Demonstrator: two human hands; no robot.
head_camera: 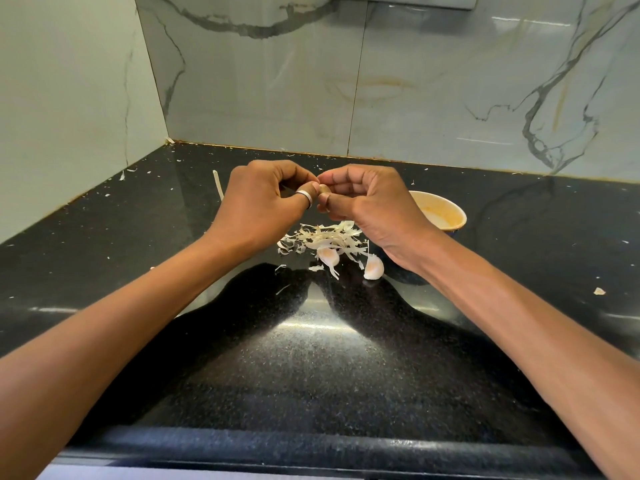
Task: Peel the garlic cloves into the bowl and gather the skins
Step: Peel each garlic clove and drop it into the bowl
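Watching the head feed here. Both forearms come in from the bottom corners and meet in the middle, backs of the hands facing the camera and fingers curled in tight. The left hand (263, 199) and right hand (363, 199) are fingertip to fingertip, pinching one small garlic clove (324, 189) between them. It's mostly hidden by the thumbs, so I can't tell how much skin is on it. There's a silver ring (304, 196) on the left thumb, right next to the clove.

Just below the hands, on the black counter (311, 358), is the pile of skins (322, 237). A loose clove (373, 267) lies under the right wrist, and a second clove (329, 256) sits at the pile's near edge. The bowl (441, 211) is just beyond the right hand, partly covered by it. I can't see what's inside from here.
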